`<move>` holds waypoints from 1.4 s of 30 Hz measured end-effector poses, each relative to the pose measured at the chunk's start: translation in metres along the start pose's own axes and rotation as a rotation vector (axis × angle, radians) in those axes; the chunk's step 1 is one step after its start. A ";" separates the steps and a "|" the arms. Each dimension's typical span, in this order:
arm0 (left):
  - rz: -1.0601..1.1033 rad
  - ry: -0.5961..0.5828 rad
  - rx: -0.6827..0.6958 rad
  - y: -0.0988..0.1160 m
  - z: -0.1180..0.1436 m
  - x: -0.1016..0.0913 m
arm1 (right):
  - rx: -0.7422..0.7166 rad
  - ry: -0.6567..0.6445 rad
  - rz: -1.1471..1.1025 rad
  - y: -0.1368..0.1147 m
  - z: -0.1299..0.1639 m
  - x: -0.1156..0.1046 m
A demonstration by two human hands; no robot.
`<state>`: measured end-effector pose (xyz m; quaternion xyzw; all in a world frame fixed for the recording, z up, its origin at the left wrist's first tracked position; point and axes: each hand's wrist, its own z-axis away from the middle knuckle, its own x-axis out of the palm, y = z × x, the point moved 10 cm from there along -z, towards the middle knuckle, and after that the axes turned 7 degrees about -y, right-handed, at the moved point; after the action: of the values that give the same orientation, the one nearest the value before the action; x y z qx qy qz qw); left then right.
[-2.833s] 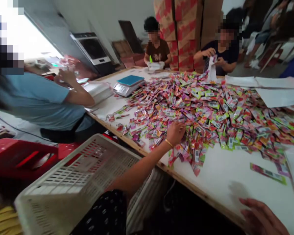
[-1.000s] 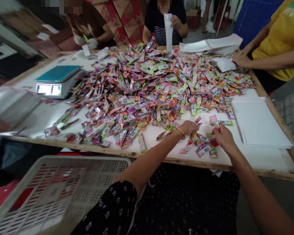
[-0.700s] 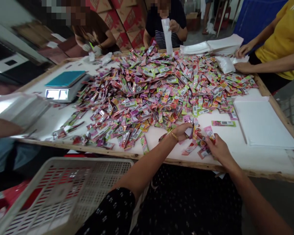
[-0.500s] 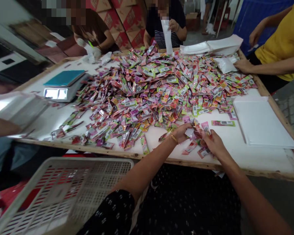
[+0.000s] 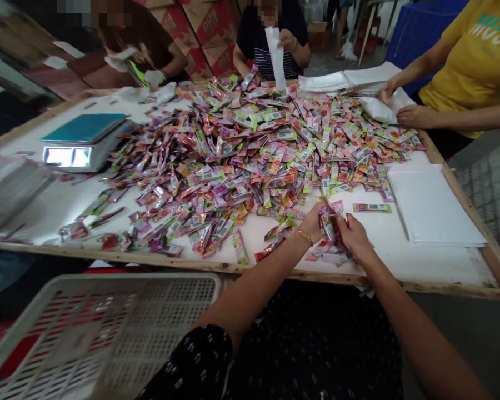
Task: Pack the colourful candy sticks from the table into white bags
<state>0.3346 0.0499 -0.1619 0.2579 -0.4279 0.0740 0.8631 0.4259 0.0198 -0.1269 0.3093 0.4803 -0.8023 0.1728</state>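
Observation:
At the table's near edge my left hand [image 5: 312, 222], with a gold bracelet at the wrist, is closed on several small printed sachets [image 5: 327, 223] in pink, purple and green. Close beside it on the right, my right hand [image 5: 353, 235] is closed around a pink sachet [image 5: 339, 209]; its fingertips meet the bunch in the left hand. Loose sachets [image 5: 335, 257] lie on the white tabletop just below both hands. Beyond the hands spreads a large heap of the same sachets [image 5: 250, 150]. Exactly how many sachets each hand grips is hidden.
White plastic bags [image 5: 435, 205] lie stacked at the right, others [image 5: 373, 78] at the back. A scale [image 5: 81, 141] with a teal pan stands left. A white plastic basket [image 5: 208, 280] sits below the wooden table rim [image 5: 129, 257]. Several co-workers surround the table.
My hands have drawn closer together, and a purple sachet now shows upright between them. At the right, a co-worker now has both hands on a white bag. The view has shifted slightly.

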 end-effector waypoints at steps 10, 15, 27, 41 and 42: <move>-0.855 0.603 0.366 0.115 0.057 -0.051 | 0.089 -0.042 -0.139 0.022 -0.021 -0.033; -1.765 0.504 0.521 0.143 0.050 0.010 | 0.019 -0.076 0.355 -0.008 -0.015 -0.031; -1.294 0.335 0.289 0.097 0.009 -0.010 | 0.074 -0.060 0.018 0.008 0.000 -0.014; -0.168 0.046 0.299 0.039 0.021 -0.014 | -0.379 0.000 0.675 -0.045 0.045 0.009; -0.165 -0.007 0.266 0.039 0.023 -0.013 | -0.384 -0.055 0.794 -0.041 0.048 0.015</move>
<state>0.2965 0.0726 -0.1457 0.4046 -0.3947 0.0577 0.8229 0.3752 -0.0023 -0.0925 0.4109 0.4598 -0.5779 0.5346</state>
